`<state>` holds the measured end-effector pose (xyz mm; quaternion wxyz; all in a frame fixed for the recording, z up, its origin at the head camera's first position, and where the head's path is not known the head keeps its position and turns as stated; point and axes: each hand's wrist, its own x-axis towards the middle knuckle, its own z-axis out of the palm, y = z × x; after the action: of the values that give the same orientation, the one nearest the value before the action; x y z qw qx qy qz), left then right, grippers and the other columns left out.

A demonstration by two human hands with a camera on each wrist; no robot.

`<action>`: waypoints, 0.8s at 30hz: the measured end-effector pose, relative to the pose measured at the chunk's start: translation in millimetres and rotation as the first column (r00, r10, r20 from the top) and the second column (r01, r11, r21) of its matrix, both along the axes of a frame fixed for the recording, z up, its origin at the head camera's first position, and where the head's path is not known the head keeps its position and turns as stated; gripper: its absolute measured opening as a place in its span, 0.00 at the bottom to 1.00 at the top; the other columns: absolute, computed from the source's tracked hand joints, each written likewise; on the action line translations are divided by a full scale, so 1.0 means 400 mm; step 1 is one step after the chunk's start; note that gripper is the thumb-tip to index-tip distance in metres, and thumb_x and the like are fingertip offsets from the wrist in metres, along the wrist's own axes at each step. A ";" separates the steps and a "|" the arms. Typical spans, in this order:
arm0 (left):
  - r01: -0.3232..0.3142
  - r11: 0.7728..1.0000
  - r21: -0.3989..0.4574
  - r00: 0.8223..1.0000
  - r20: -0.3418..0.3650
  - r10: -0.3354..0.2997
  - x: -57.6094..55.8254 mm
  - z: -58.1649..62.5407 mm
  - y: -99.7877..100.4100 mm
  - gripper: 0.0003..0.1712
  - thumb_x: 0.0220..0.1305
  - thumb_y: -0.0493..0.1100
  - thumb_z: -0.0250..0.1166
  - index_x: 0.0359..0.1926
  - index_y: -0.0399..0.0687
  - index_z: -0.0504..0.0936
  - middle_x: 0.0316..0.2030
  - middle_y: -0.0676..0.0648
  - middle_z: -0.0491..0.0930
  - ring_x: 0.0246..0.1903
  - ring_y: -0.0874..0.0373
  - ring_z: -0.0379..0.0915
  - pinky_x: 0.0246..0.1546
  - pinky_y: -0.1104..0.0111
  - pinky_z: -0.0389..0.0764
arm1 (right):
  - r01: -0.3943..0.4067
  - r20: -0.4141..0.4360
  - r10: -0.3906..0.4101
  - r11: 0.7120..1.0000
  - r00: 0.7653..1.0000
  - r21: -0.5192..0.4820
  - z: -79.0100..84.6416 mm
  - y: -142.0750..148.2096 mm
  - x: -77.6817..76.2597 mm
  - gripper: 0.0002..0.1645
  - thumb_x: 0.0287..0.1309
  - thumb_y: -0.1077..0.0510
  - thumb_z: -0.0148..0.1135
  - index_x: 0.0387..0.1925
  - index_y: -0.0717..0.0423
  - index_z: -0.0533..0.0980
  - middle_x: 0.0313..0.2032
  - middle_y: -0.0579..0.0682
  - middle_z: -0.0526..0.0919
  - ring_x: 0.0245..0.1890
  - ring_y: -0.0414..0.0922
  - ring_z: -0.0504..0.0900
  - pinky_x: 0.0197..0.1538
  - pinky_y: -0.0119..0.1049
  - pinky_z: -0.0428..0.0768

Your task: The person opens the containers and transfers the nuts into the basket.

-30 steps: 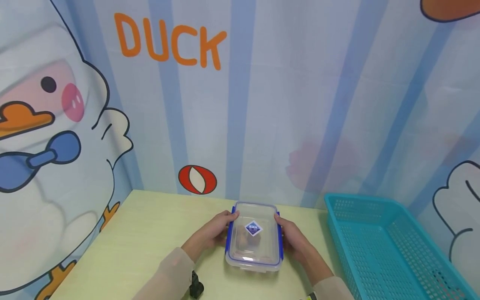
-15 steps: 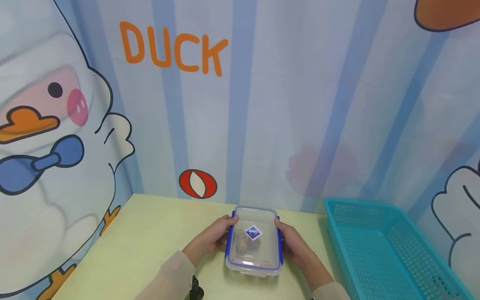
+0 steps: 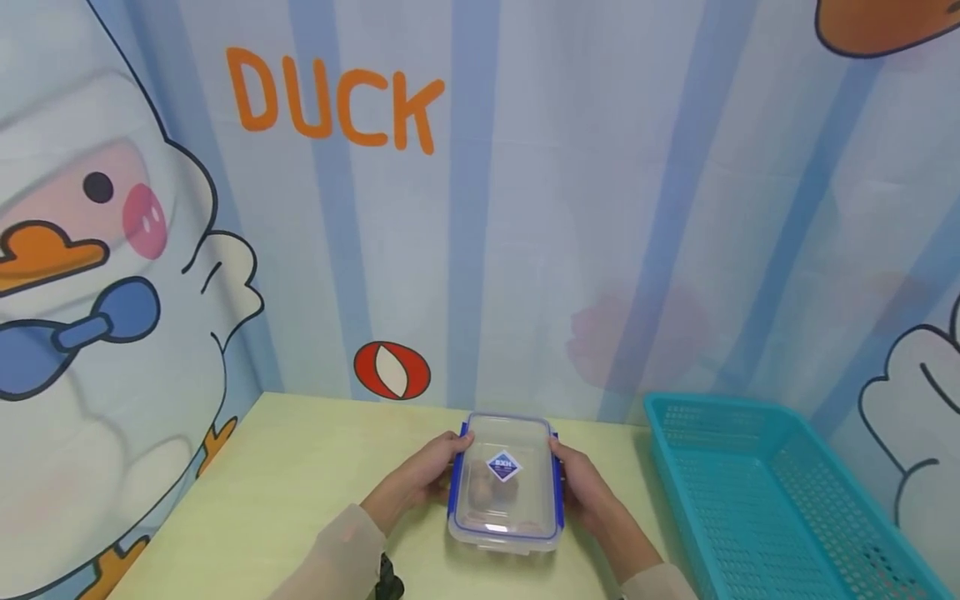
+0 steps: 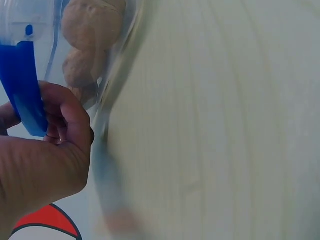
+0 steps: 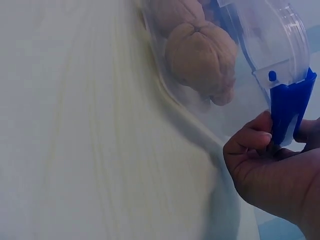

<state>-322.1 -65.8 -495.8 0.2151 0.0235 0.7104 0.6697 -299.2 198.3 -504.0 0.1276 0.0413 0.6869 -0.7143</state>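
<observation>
A clear plastic food storage box [image 3: 510, 508] with a blue-trimmed lid and a diamond-shaped label [image 3: 504, 467] is low over the table, both hands at its sides. My left hand [image 3: 429, 468] grips the left side, thumb on the lid's edge. Its curled fingers are at a blue side latch [image 4: 22, 80] in the left wrist view. On the opposite side my right hand [image 3: 588, 483] grips likewise, thumb on top, fingers bent by the other blue latch [image 5: 290, 107]. Several brown, wrinkled lumps like walnuts [image 5: 202, 55] show through the wall.
To the right stands a turquoise perforated basket [image 3: 678, 500] on the pale yellow table [image 3: 322, 450]. A small black object [image 3: 388, 579] is by the left sleeve at the front. Behind the table hangs a striped blue curtain [image 3: 540, 208] with duck pictures.
The head view has tilted slightly upward and shifted a little sideways. Both hands keep the same grip on the food storage box, which stays nearly in place.
</observation>
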 end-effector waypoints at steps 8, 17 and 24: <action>0.023 1.000 0.000 1.000 -0.002 -0.023 -0.003 0.005 0.013 0.28 0.81 0.62 0.55 0.60 0.40 0.69 0.52 0.40 0.77 0.50 0.46 0.76 0.38 0.62 0.83 | 0.071 0.102 -0.061 0.992 0.993 -0.100 -0.008 0.021 0.009 0.34 0.85 0.43 0.36 0.71 0.67 0.66 0.50 0.57 0.81 0.49 0.50 0.81 0.52 0.46 0.80; -0.010 0.992 -0.129 0.998 -0.063 0.001 0.020 0.015 -0.015 0.34 0.78 0.67 0.56 0.58 0.40 0.73 0.47 0.41 0.81 0.42 0.50 0.78 0.34 0.65 0.82 | 0.053 -0.027 -0.047 0.960 0.999 0.275 0.022 0.013 0.016 0.39 0.82 0.33 0.43 0.55 0.69 0.73 0.36 0.57 0.84 0.32 0.49 0.85 0.34 0.41 0.85; 0.032 0.989 -0.145 0.997 -0.062 -0.041 0.009 0.010 -0.019 0.35 0.77 0.68 0.58 0.58 0.40 0.72 0.49 0.40 0.79 0.44 0.49 0.78 0.34 0.64 0.83 | 0.018 -0.056 0.004 0.919 0.998 0.393 0.028 0.011 0.025 0.50 0.70 0.25 0.57 0.62 0.69 0.70 0.28 0.54 0.83 0.27 0.46 0.83 0.30 0.40 0.82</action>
<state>-318.7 -73.6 -491.7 0.2052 0.0428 0.7630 0.6115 -289.0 202.7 -492.6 0.0950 0.0485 0.8195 -0.5631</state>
